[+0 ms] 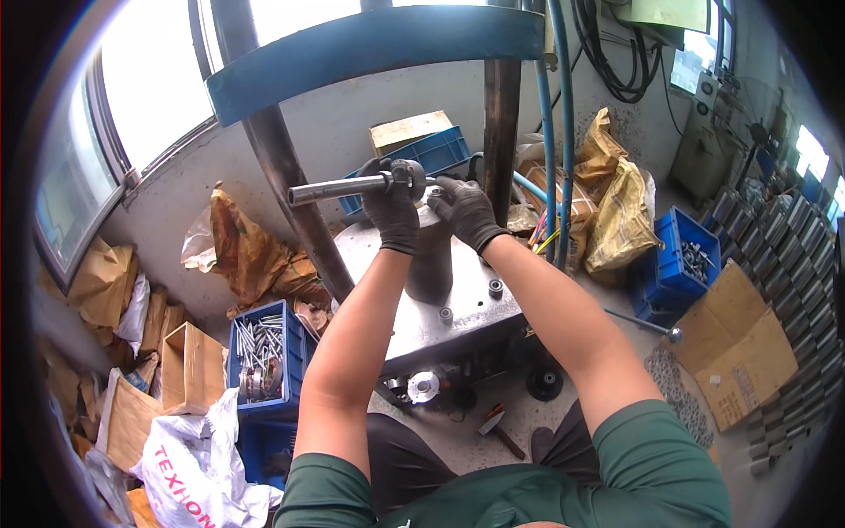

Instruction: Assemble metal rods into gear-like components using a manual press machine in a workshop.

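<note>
My left hand (393, 207), in a dark glove, is closed round a metal rod (339, 189) with a rounded, ring-like head (407, 174). The rod lies nearly level, its bare end pointing left. My right hand (466, 213), gloved too, has its fingers closed at a small metal piece near the rod's right end; what it grips is partly hidden. Below both hands a dark upright cylinder (429, 268) stands on a metal press table (374, 255). Two small ring-shaped parts, one a bushing (495, 289) and the other a collar (445, 315), sit on the table.
Steel columns (295, 185) and a blue crossbeam (378, 57) frame the table. Blue bins (308, 352) of metal parts stand left, and another blue bin (678, 255) right. A hammer (504, 431) lies on the floor. Cardboard (739, 343) and stacked metal tubes (792, 290) are at right.
</note>
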